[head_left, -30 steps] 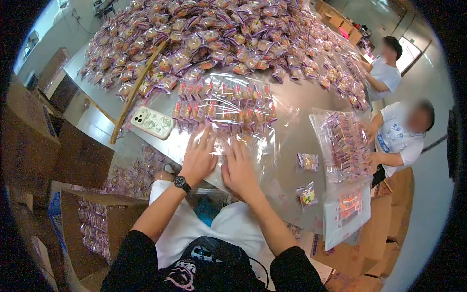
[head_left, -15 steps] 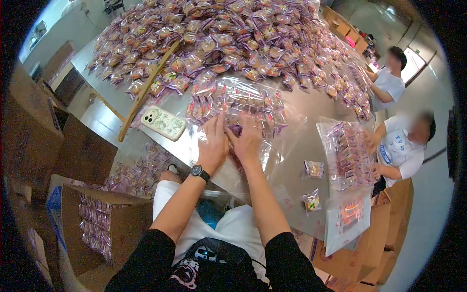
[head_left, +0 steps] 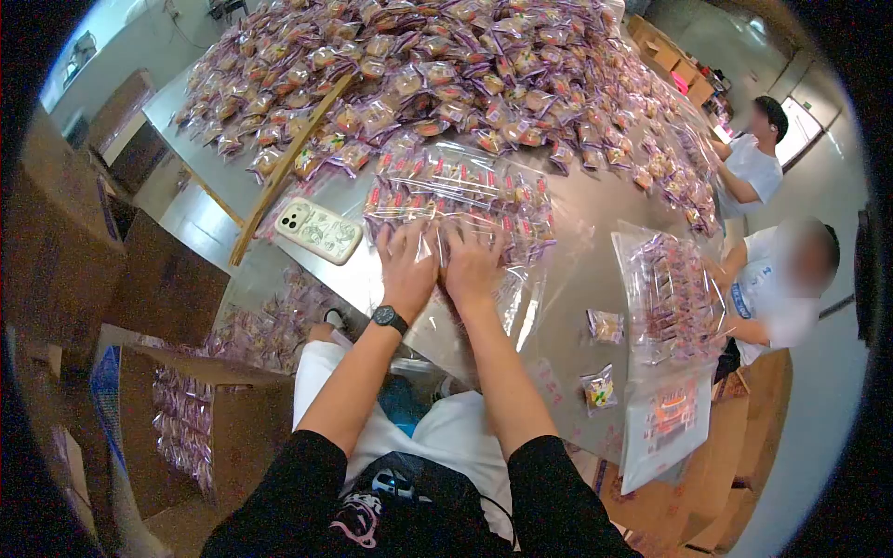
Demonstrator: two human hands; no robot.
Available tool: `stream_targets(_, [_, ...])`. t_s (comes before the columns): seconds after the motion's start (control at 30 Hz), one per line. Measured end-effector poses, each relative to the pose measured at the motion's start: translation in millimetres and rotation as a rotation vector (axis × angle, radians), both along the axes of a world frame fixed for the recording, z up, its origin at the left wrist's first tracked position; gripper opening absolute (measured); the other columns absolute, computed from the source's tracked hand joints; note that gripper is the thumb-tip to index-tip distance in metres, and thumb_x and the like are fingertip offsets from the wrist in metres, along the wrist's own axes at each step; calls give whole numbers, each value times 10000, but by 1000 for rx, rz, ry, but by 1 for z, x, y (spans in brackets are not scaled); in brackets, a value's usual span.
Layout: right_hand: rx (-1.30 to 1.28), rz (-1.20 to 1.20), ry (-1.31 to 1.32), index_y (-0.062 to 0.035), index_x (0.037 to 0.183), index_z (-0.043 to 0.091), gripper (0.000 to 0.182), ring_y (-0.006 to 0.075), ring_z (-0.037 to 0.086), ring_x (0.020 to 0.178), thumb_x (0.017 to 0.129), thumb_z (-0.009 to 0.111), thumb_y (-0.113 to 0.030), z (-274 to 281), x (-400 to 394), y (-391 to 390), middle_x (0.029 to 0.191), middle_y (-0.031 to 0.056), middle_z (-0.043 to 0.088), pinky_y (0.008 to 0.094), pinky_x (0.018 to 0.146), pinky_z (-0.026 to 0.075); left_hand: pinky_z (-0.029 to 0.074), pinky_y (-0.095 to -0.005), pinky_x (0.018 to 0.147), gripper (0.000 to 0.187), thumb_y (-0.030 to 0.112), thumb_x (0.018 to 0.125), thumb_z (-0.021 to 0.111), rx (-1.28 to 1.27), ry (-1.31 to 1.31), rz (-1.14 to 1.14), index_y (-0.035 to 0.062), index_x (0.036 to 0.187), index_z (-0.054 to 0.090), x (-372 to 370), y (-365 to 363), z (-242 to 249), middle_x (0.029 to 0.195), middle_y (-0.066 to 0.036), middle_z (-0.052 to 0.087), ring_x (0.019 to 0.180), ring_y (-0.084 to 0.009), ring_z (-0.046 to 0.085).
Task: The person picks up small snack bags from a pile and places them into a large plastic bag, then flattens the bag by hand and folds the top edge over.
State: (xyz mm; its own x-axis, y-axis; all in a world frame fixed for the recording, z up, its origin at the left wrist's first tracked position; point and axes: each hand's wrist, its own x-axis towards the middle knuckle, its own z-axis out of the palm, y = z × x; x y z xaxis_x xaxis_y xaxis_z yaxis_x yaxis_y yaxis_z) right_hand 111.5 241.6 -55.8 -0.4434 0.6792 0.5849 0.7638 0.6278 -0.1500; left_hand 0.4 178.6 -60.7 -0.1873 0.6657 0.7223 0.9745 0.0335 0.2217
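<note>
A clear bag packed with rows of small wrapped snacks lies flat on a metal table, just beyond the person's fingertips. The bag's long axis runs left to right across the view, with its open plastic mouth trailing back toward the person, under both palms. The left hand and right hand rest side by side, nearly touching, on the near edge of the bag. Neither is clearly nearer to it. The fingers of both hands are spread and flat, pressing down on the plastic, not curled around anything.

Left of the bag lies a phone. Beyond the bag spreads a large heap of snacks. Right of the bag, well apart, a co-worker's hand rests on a second filled bag.
</note>
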Motion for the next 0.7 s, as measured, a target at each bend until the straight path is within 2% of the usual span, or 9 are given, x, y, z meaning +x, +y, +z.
stream_targets(0.07, [76, -27, -67, -117, 1270, 683, 443, 336, 533, 1282, 849, 709, -252, 0, 1, 4, 1338, 93, 655, 558, 1175, 270, 290, -511, 1204, 414, 134, 873, 657, -12, 42, 58, 53, 1279, 668, 7, 1, 1, 1408, -113, 599, 1350, -302, 494])
stream_targets(0.17, [-48, 55, 21, -121, 1294, 675, 461, 334, 533, 1293, 858, 703, -271, 7, 4, 5, 1348, 80, 652, 573, 1175, 270, 277, -563, 1209, 528, 127, 907, 654, -16, -77, -59, 16, 1412, 552, 1, 4, -1, 1392, -143, 598, 1316, -366, 494])
stream_targets(0.3, [-156, 49, -99, -149, 1354, 655, 531, 343, 520, 1325, 869, 704, -362, 23, 2, 5, 1346, 86, 652, 634, 1175, 245, 283, -570, 1214, 532, 70, 878, 654, -97, -33, -118, -7, 1395, 557, -8, -5, 3, 1459, -160, 568, 1337, -396, 488])
stream_targets(0.43, [-56, 20, -206, -178, 1407, 612, 563, 361, 501, 1357, 916, 654, -451, 33, -1, -3, 1407, 123, 618, 698, 1191, 162, 431, -547, 1119, 386, 9, 903, 586, 94, -184, -68, 6, 1284, 652, -6, -15, 11, 1292, -185, 666, 1262, -384, 588])
stream_targets(0.47, [-440, 73, -108, -180, 1434, 571, 564, 451, 511, 1337, 952, 630, -466, 42, -3, -3, 1433, 166, 581, 739, 1117, 241, 512, -506, 1029, 386, -25, 878, 619, 158, -260, -120, 30, 1256, 670, -7, -19, 14, 1192, -193, 698, 1134, -393, 655])
stream_targets(0.57, [-78, 150, -136, -179, 1447, 552, 565, 441, 556, 1293, 978, 593, -491, 26, 0, 5, 1428, 173, 585, 707, 1109, 293, 557, -445, 843, 301, -8, 847, 680, 16, -550, -176, 47, 1143, 687, -3, -34, 8, 1057, -182, 707, 969, -376, 685])
stream_targets(0.6, [36, 124, -139, -178, 1434, 557, 576, 411, 600, 1247, 975, 585, -525, 40, -4, -1, 1407, 174, 600, 668, 1065, 367, 549, -455, 809, 207, 19, 885, 662, 129, -563, -128, 38, 1089, 686, 6, -32, 8, 990, -176, 704, 918, -370, 682])
stream_targets(0.63, [-244, 9, -219, -154, 1433, 552, 564, 398, 602, 1253, 978, 594, -484, 48, -11, -8, 1452, 168, 577, 648, 1047, 402, 548, -452, 805, 185, 26, 896, 653, 158, -632, -66, 35, 1078, 686, 12, -25, 15, 993, -175, 704, 908, -373, 681])
stream_targets(0.7, [-159, 96, -200, -154, 1448, 538, 545, 405, 583, 1280, 984, 598, -432, 31, -8, 2, 1412, 182, 606, 603, 1041, 438, 546, -447, 796, 145, 41, 919, 636, 179, -758, 56, 29, 1055, 685, 20, -21, 24, 1000, -173, 705, 889, -377, 678])
